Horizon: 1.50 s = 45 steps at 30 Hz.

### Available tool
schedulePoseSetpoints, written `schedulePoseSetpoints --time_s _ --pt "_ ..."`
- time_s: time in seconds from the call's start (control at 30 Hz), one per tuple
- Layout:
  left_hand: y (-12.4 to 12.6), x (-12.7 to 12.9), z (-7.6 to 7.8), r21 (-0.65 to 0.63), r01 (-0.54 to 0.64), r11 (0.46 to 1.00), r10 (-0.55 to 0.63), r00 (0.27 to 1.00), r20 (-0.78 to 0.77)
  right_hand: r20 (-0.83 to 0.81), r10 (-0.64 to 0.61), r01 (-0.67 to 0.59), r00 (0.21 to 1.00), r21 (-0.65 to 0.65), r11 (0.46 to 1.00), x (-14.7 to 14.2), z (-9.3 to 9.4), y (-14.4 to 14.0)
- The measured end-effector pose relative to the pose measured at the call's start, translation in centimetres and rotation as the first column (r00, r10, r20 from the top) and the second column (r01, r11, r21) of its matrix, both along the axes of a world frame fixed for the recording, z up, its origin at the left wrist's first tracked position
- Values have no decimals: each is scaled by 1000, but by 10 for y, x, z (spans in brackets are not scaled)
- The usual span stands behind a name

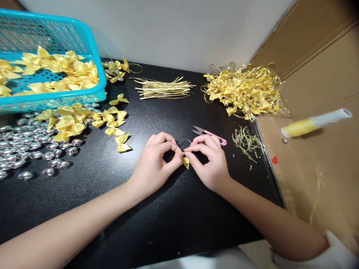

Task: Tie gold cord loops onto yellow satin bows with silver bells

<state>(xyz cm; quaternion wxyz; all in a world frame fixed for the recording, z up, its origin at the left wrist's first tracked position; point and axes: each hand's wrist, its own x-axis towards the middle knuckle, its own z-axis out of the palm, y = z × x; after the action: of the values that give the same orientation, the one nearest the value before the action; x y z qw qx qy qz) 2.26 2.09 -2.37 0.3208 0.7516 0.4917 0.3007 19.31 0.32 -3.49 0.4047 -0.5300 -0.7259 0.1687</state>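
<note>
Near the middle of the black table, my left hand (157,160) and my right hand (210,160) meet over a small yellow ribbon bow (186,161). My left thumb and forefinger pinch the bow's left side. The right fingertips are closed on a thin gold tie at its top. A loop of gold wire (184,140) stands up between the two hands. Fingers cover most of the bow, so how the tie passes around it is hidden. Pink-handled thread snips (210,135) lie just behind my right hand, blades pointing left.
A turquoise basket (99,80) of yellow bows stands at the left, with silver beads (33,145) and loose bows (70,121) before it. Gold ties (165,89) lie at the back. Finished-looking looped bows (246,89) are heaped back right, near gold clippings (246,142) and a roll (314,123).
</note>
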Motion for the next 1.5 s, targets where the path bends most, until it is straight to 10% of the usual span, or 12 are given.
schedulePoseSetpoints --time_s 1.5 --pt "10 -13 4 180 201 963 -210 977 29 163 96 -95 982 -15 995 8 0 -2"
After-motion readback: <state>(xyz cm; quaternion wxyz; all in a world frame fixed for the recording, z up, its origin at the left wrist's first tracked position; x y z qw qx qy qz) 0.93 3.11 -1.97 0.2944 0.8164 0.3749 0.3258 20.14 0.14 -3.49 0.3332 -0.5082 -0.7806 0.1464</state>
